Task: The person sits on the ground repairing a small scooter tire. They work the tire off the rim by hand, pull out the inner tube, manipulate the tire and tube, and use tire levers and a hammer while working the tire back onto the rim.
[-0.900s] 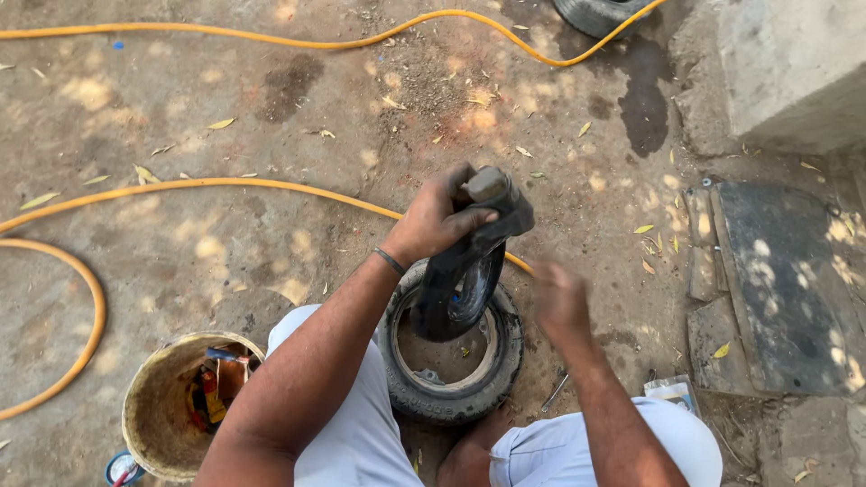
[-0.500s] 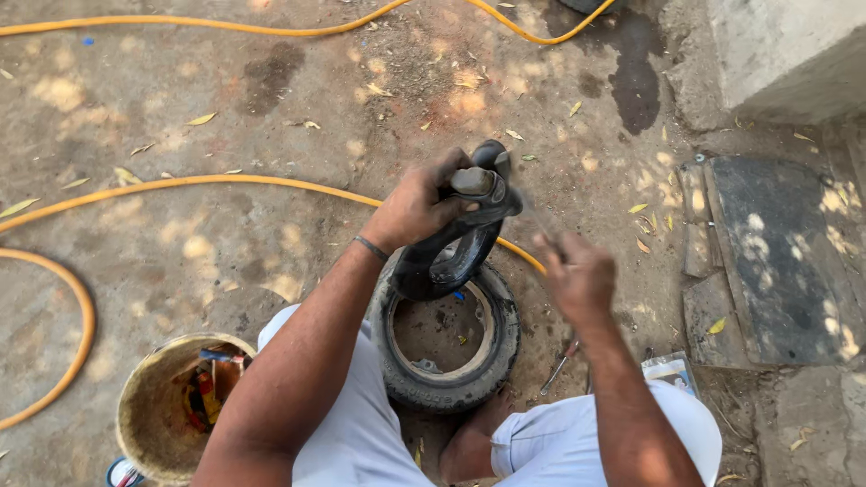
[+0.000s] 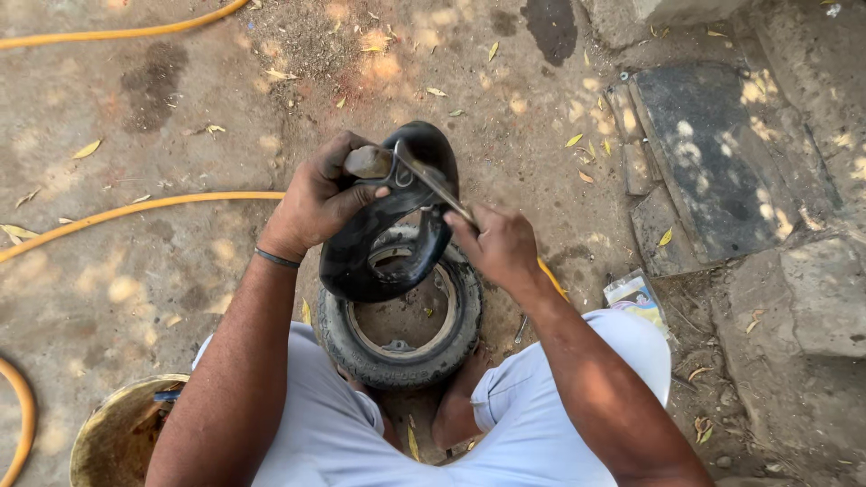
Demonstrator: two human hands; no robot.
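1. Black inner tube found lifted above the small tyre, folded into a loop, upper bend raised toward the far side of the ground, lower bend hanging just over the tyre's rim opening.
2. Left hand noted clamped over the tube's upper fold, fingers wrapped round, thumb pressing a small grey block against the rubber.
3. Right hand noted closed on the near end of a slim metal tool, tip laid across the tube close to the block. Hands near each other, not touching.
4. Judged: work on a spot of the tube's surface, held taut over the left hand. Advised: fold kept firmly stretched so the rubber would not buckle under the tool; strokes kept short and shallow, directed away from the left thumb; edge held flat rather than on its point, to avoid cutting the tube.
5. Tyre seen lying flat on the bare ground between the knees, steady, apart from both hands.
6. Yellow hose recorded running across the ground to the left, passing behind the tube.
7. Worn bucket recorded at the near left edge, contents unclear; small printed packet lying right of the tyre; dark slab at the far right.
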